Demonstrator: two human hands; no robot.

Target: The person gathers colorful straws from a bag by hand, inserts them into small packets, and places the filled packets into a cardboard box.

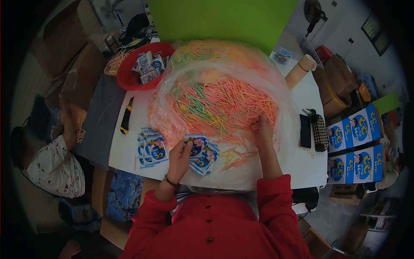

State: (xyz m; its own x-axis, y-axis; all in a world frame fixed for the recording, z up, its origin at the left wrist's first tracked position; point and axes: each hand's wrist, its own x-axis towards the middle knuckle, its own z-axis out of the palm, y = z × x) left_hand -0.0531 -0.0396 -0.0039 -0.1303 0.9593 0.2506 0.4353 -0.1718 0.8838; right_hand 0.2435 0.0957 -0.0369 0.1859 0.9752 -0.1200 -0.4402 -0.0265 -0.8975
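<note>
My left hand (179,156) is closed on the edge of a blue and white printed packet (198,144), thumb on top. Under it lie more such packets (207,160), and another stack of packets (152,149) is just to the left. A large clear plastic bag (276,80) lies open on the table, full of thin pink, orange, yellow and green sticks (220,103). At the right side of this heap, my right hand (264,128) has its fingers bent together around pink sticks; the fingertips are partly hidden. Loose sticks (235,159) are scattered between my hands.
On the white table (125,149) are a yellow-black cutter knife (126,118), a red basin (125,77) of small packets, a phone (305,131), a checked pouch (319,133) and a beige cylinder (299,71). Printed boxes (355,166) are stacked right. Another person (58,166) sits left.
</note>
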